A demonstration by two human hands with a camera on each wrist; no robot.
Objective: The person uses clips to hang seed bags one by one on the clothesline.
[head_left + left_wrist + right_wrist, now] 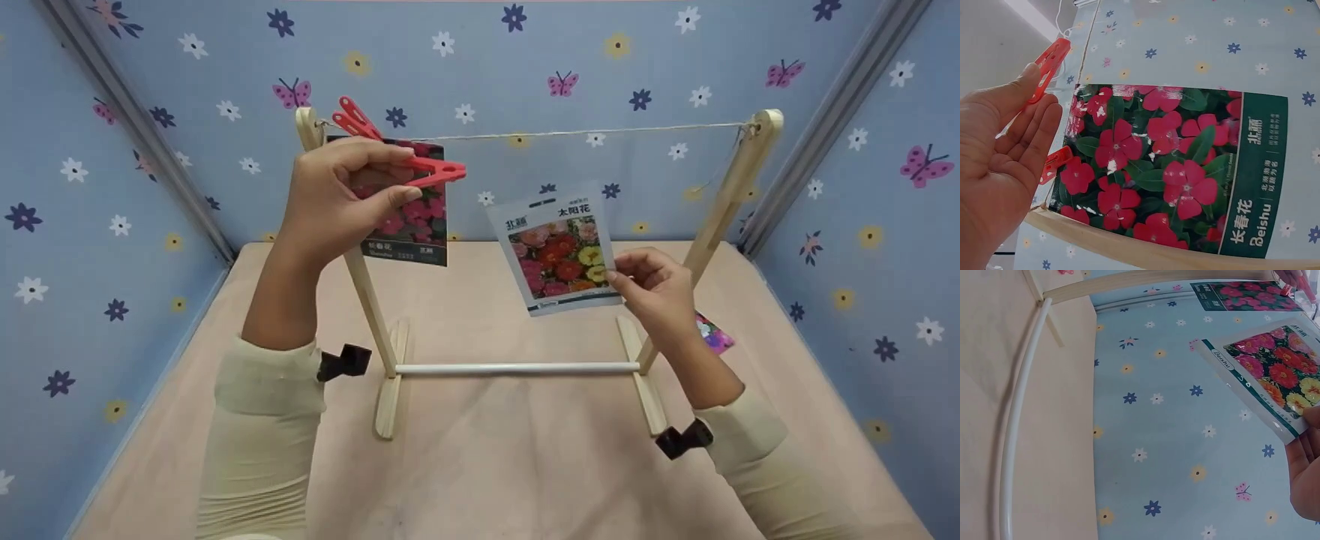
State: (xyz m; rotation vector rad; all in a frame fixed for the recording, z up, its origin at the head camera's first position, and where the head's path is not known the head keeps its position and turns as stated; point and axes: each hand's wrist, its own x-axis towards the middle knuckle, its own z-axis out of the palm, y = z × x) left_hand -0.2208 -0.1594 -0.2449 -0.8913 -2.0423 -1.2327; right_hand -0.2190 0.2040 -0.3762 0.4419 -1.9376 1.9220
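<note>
One white-bordered portulaca seed packet point(559, 251) is pinched at its lower right edge by the right hand point(656, 292), tilted and apart from the twine point(637, 130), below it. The left hand point(337, 195) pinches a red clothespin point(439, 171) between thumb and fingers. To fasten it well, the packet's slotted top edge is best levelled against the twine, the clothespin squeezed wide and released over both, clear of the neighbouring packet. That dark-green periwinkle packet point(409, 244) hangs near the left post point(368, 315), with a second red clothespin point(358, 118) at its top. The packets' contents, presumably seeds, cannot be seen. On the peach worktop point(487, 465), a purple-flowered packet point(720, 341) shows partly behind the right arm point(709, 375).
</note>
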